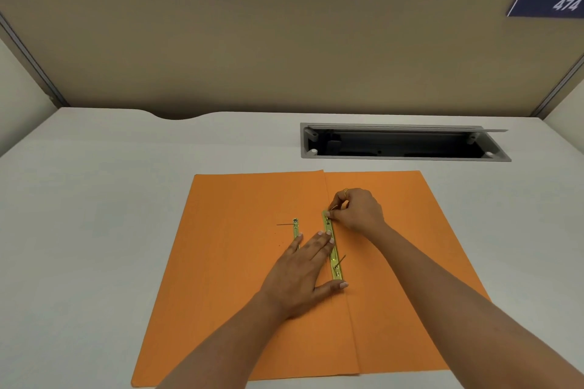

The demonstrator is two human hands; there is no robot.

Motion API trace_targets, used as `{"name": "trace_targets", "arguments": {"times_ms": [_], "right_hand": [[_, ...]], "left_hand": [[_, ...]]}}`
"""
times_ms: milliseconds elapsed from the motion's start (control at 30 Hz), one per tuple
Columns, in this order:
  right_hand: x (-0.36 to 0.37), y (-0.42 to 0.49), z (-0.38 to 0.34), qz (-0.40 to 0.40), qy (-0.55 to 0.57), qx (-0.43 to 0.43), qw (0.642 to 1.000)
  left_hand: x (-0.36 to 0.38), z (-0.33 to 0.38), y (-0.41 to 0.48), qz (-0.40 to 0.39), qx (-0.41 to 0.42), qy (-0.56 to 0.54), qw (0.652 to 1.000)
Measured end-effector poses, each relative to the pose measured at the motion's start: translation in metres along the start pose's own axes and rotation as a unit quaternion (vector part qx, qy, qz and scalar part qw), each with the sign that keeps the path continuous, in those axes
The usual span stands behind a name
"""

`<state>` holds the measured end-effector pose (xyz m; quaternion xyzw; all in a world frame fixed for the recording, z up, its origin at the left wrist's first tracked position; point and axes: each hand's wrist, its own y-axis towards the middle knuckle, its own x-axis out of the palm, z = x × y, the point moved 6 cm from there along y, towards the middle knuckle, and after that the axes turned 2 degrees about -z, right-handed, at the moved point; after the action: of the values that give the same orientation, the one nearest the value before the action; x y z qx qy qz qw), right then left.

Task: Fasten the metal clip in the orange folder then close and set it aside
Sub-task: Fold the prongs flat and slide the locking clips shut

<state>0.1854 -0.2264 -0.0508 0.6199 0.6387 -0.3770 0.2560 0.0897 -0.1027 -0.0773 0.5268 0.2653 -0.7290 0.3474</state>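
Beside the fold, right hand (357,208) pinches metal clip (332,249); left hand (303,265) flat.

Only legible txt: "474", white digits on dark blue rectangular plate (550,3), top-right of beige partition panel (284,41).

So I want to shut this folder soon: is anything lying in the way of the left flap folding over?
Yes. The left hand lies flat on the left flap of the orange folder, and a second metal strip rests there too. The right hand works the upper prong on the metal clip by the fold.
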Motion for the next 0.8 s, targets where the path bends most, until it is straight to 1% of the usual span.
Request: {"name": "trace_targets", "arguments": {"times_ms": [133,233,400,500,600,667,800], "right_hand": [[-0.004,0.003,-0.008,-0.01,-0.057,-0.025,0.998],[-0.007,0.004,-0.015,-0.02,-0.097,-0.052,0.994],[-0.008,0.005,-0.018,-0.037,-0.122,-0.086,0.988],[-0.007,0.005,-0.01,-0.033,-0.07,-0.062,0.995],[0.0,0.003,0.004,-0.032,0.029,-0.02,0.999],[0.002,0.001,0.01,-0.018,0.086,0.001,0.996],[0.006,-0.003,0.013,0.003,0.122,0.033,0.992]], "left_hand": [[0.001,0.0,0.0,-0.005,-0.002,-0.005,1.0],[0.001,-0.001,0.0,0.006,0.0,0.0,1.0],[-0.001,0.0,0.0,-0.004,-0.005,0.001,1.0],[0.0,0.0,0.0,-0.005,-0.005,0.003,1.0],[0.001,0.0,0.0,-0.005,-0.005,0.002,1.0],[0.0,0.001,0.0,-0.005,-0.003,0.002,1.0],[0.001,0.0,-0.001,-0.005,-0.003,0.002,1.0]]}}
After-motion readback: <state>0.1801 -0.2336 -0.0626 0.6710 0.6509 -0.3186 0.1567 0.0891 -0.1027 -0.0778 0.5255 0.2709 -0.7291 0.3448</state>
